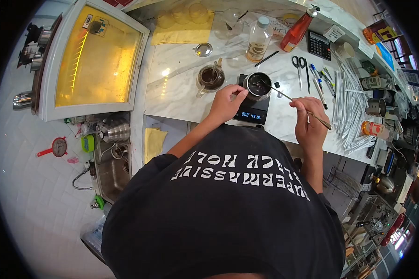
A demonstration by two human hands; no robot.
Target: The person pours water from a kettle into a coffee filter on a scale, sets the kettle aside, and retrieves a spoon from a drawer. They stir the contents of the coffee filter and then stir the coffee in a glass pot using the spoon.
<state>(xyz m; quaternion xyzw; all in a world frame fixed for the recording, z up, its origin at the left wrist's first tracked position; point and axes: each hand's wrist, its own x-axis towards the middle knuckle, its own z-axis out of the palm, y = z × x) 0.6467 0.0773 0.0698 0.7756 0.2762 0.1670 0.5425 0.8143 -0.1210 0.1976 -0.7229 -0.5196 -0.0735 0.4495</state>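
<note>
One spoon point(282, 94), aslant from cup point(259, 98) through right hand point(310, 120)

A red bottle point(297, 33) and calculator point(319, 46) sit near the marble counter's point(172, 90) far edge. Scissors point(299, 68) lie near pens point(318, 83). White straws point(350, 102) stretch toward its near edge.

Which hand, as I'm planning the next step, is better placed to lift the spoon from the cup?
Likely the right hand: it holds the spoon, whose far end is in the cup. The left hand is beside the cup.
</note>
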